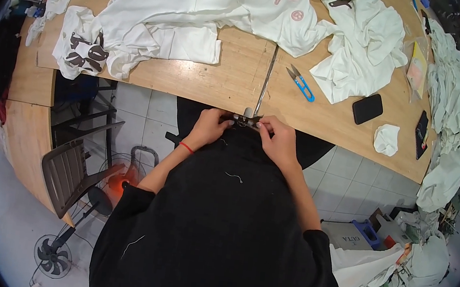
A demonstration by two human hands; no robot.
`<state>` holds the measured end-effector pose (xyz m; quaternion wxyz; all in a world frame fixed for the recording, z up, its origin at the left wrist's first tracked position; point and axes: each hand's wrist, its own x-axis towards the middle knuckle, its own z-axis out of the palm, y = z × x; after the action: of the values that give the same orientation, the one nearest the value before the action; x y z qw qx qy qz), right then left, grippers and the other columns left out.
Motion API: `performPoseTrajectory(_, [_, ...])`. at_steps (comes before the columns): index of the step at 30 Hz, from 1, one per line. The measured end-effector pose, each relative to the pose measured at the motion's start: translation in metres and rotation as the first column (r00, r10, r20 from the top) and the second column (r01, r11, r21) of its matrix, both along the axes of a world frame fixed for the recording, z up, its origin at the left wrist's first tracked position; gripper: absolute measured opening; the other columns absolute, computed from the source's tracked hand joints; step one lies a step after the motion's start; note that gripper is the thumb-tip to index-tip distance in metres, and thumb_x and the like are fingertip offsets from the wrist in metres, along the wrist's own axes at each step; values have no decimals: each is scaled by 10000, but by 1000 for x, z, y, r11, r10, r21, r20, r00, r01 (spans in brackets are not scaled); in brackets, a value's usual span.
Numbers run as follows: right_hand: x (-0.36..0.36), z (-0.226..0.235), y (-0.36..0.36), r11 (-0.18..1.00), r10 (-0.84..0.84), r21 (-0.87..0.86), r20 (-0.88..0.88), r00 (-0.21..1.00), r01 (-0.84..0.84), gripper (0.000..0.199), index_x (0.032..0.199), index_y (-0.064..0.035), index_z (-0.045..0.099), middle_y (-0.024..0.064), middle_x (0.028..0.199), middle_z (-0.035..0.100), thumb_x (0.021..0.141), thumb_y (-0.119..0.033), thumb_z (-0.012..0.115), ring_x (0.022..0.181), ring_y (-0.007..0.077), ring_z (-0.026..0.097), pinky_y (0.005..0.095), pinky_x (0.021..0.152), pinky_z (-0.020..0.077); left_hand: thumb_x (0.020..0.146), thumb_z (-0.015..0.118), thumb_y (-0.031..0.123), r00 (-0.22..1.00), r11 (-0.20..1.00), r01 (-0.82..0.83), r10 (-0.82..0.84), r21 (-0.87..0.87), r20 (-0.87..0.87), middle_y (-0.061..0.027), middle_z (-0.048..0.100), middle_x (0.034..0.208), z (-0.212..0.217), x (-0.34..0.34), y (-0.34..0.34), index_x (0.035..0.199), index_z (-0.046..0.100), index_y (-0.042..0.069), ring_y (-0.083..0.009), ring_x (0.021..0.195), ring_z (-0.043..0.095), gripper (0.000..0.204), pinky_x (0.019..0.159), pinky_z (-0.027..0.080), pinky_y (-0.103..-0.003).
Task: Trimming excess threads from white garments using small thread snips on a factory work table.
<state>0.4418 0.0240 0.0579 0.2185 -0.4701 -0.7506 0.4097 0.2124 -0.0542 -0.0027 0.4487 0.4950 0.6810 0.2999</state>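
Observation:
At the table's near edge, just in front of my body, both hands meet around a small dark piece with pale and shiny spots (242, 122); its kind is too small to make out. My left hand (207, 128), a red string at its wrist, has its fingers closed at the piece's left end. Thumb and finger of my right hand (278, 141) pinch the right end. Right behind the piece, a small grey tab (249, 112) sits at the table edge, by the seam in the wood. Blue thread snips (303, 85) lie beyond my right hand.
White garments (200, 4) spread over the wooden table (232, 76). Right of the snips lie a black phone (367, 109), a white scrap (386, 140) and a dark flat case (421, 135). A brown chair (67, 173) and fans (52, 256) stand at left.

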Motion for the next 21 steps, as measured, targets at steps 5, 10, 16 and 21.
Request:
performPoseTrajectory(5, [13,11,13,968,-242,54,-54,969,244,60,986,-11,732,81,650,635,945,-42,763,557,148,588,289,568,469,912,765,97,976,996,70,-59,46,-209,-216,770,1013,30,-13,-8,1128,784,12,-356,873,772,232,812,603,-425])
performPoseTrajectory(10, [24,31,42,873,-325,316,-194,926,372,73,1011,38,730,108,781,717,972,-24,728,665,166,672,297,650,538,915,758,82,963,968,-165,200,189,-180,-183,772,903,79,-23,-2,1039,787,8,-330,788,767,147,762,595,-380])
performPoseTrajectory(16, [17,24,99,878,-74,477,68,995,33,393,1307,9,678,215,1366,658,934,-86,760,1281,416,598,464,1061,484,929,758,93,749,732,-349,593,585,-296,-186,731,1177,60,-98,55,1180,746,31,-336,1060,709,259,905,558,-402])
performPoseTrajectory(21, [6,-3,115,845,65,496,271,960,-198,517,1457,-33,603,204,1588,526,965,-160,700,1490,435,439,540,1200,342,973,699,246,477,828,-199,549,524,-686,-186,563,1509,31,-92,83,1461,588,32,-371,1435,484,544,1181,346,-509])
